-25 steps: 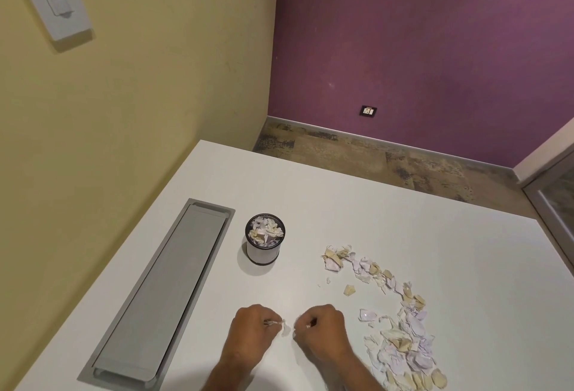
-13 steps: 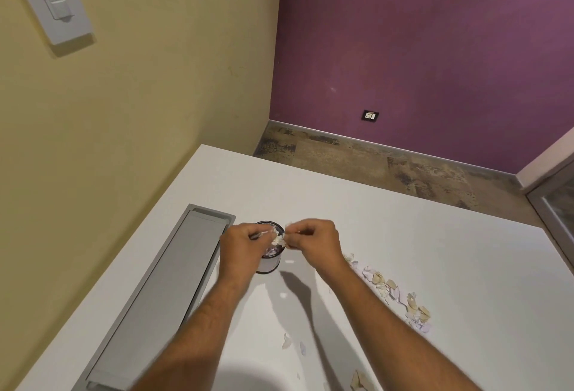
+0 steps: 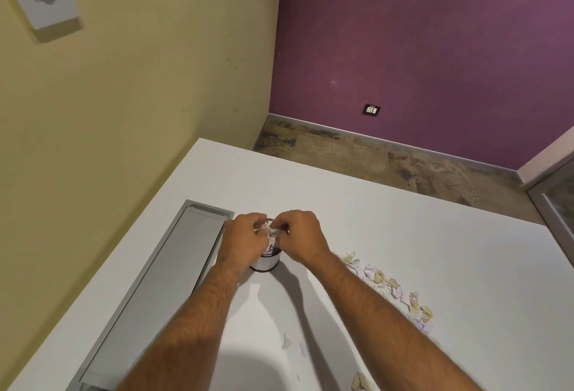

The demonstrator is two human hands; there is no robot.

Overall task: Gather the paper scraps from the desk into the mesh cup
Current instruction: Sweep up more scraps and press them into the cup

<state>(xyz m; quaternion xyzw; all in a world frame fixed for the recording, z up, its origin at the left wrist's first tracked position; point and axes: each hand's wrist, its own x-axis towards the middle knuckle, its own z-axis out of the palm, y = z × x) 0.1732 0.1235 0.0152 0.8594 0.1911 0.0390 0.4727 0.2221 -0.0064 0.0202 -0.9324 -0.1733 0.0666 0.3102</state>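
The small round mesh cup [image 3: 266, 262] stands on the white desk [image 3: 403, 235], mostly hidden behind my hands. My left hand [image 3: 243, 240] and my right hand [image 3: 299, 237] hover side by side over its rim, fingers curled, pinching pale paper scraps [image 3: 271, 235] between them above the cup's opening. A curved trail of cream and lilac paper scraps [image 3: 391, 288] lies on the desk to the right of my right forearm. Two loose scraps [image 3: 287, 342] sit between my forearms, and another scrap [image 3: 360, 381] lies near the bottom edge.
A long grey cable-tray lid [image 3: 161, 282] is set into the desk left of the cup. The yellow wall [image 3: 124, 111] runs along the desk's left side. Beyond the desk's far edge is floor and a purple wall [image 3: 435, 33].
Both hands rose from the desk's near side with pinched scraps and moved forward to the cup. They now sit slightly lower over its rim, hiding most of it.
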